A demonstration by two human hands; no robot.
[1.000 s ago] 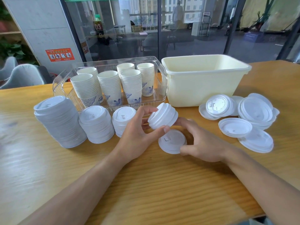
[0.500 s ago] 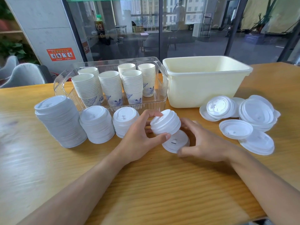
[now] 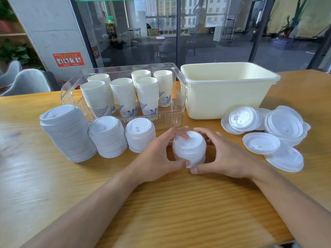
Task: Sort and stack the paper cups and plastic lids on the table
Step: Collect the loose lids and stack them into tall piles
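Note:
A short stack of small white lids [image 3: 189, 149] stands on the wooden table [image 3: 179, 208] in front of me. My left hand [image 3: 157, 158] grips its left side, thumb at the bottom and fingers over the top. My right hand [image 3: 223, 156] grips the right side the same way. Three taller lid stacks stand to the left: a large one [image 3: 67, 132], a middle one [image 3: 107, 136] and a smaller one [image 3: 140, 134]. Several stacks of paper cups [image 3: 123, 95] fill a clear bin [image 3: 176, 120]. Loose lids [image 3: 284, 126] lie scattered at the right.
A cream plastic tub [image 3: 227, 97] stands behind the loose lids, right of the clear bin. A glass wall runs behind the table. Grey chairs [image 3: 25, 83] sit at the far left. The table's near edge is at the bottom right.
The lid stack held in my left hand came down onto the single lid lying on the table. My right hand moved in and now grips the stack too.

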